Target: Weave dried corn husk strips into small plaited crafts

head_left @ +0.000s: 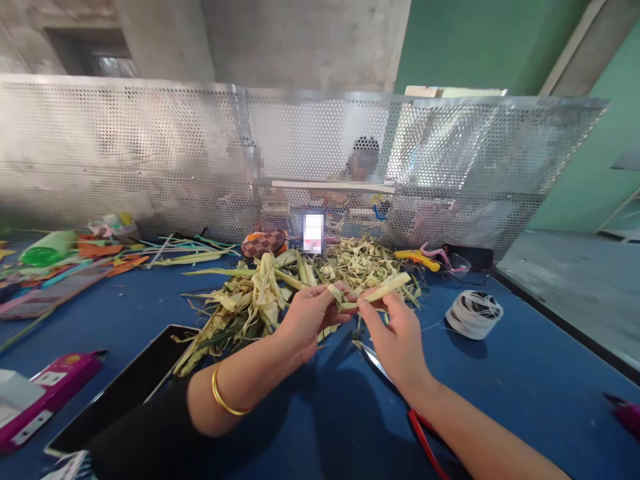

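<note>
Between my two hands is a pale yellow-green strip of dried husk (387,289), raised above the blue table. My left hand (311,319) pinches its folded left end. With thumb and fingers my right hand (395,333) grips it near the middle, and its free end points up to the right. Behind my hands lies a heap of husk leaves (250,297), with a pile of shredded husk (367,263) to its right. Scissors (376,362) with red handles lie partly hidden under my right hand and forearm.
A spool of white string (474,313) stands at right. A black tray (125,387) and a magenta box (55,393) sit at left. A lit phone (314,232) stands before a perforated metal screen (320,133), with people behind it.
</note>
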Demonstrator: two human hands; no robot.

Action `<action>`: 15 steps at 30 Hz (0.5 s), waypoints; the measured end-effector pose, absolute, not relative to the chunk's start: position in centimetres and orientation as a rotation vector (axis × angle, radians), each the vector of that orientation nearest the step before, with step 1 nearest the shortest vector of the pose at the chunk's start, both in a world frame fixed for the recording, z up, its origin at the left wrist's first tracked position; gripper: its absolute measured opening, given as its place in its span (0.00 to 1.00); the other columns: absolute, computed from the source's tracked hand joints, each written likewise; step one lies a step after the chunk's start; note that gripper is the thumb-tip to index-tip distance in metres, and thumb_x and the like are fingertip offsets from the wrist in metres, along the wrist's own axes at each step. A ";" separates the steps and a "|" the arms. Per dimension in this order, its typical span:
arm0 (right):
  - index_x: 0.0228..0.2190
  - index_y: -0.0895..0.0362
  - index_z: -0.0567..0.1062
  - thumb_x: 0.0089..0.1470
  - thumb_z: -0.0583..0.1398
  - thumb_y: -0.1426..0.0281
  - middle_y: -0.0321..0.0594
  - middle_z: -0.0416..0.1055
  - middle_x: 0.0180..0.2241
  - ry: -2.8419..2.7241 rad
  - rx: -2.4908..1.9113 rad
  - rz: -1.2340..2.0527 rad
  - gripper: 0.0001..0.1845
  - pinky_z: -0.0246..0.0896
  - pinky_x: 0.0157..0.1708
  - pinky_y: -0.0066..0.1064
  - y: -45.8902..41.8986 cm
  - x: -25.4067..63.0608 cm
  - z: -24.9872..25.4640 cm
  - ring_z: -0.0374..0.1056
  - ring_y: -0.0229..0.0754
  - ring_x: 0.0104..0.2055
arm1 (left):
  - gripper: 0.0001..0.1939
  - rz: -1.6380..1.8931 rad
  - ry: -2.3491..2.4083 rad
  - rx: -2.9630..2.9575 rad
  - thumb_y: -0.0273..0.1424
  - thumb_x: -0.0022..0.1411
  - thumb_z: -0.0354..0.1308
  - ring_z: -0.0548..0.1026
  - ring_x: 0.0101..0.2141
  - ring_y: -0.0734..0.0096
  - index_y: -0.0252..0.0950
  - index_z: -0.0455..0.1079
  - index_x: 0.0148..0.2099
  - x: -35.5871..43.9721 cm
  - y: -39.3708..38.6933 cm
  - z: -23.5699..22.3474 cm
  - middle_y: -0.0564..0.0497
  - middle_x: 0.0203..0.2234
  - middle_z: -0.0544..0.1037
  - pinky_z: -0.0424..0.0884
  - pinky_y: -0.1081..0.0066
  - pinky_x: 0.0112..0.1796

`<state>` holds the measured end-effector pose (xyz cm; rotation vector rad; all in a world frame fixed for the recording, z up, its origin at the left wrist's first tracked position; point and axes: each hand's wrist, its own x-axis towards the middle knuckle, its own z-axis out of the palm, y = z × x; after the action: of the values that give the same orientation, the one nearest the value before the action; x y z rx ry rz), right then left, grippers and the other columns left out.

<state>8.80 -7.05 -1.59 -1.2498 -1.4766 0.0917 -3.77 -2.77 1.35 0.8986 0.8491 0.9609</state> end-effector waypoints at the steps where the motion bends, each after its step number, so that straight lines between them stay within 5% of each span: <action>1: 0.29 0.57 0.70 0.55 0.56 0.65 0.41 0.71 0.28 -1.401 -1.299 0.223 0.08 0.62 0.28 0.32 -6.8 8.9 -1.7 0.67 0.43 0.31 | 0.08 0.962 0.867 0.917 0.29 0.60 0.55 0.76 0.25 0.75 0.31 0.73 0.32 -3.7 -2.8 1.5 0.47 0.27 0.78 0.72 0.78 0.28; 6: 0.25 0.56 0.69 0.52 0.57 0.60 0.35 0.68 0.22 -1.213 -1.272 0.602 0.13 0.60 0.26 0.31 -5.8 9.2 -2.5 0.64 0.41 0.26 | 0.08 0.951 0.878 1.017 0.30 0.59 0.57 0.76 0.23 0.75 0.31 0.73 0.31 -3.7 -2.7 1.4 0.49 0.22 0.77 0.72 0.79 0.27; 15: 0.28 0.53 0.68 0.51 0.59 0.59 0.37 0.72 0.28 -1.056 -1.126 0.883 0.11 0.63 0.21 0.34 -5.8 8.9 -2.2 0.67 0.42 0.23 | 0.07 0.885 0.838 1.207 0.32 0.52 0.61 0.74 0.20 0.73 0.32 0.74 0.29 -4.0 -2.0 1.2 0.57 0.11 0.64 0.72 0.75 0.25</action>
<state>8.95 -5.81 -2.23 -1.1257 -1.0556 0.8833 -3.99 -2.03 1.15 1.2071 0.8385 0.8850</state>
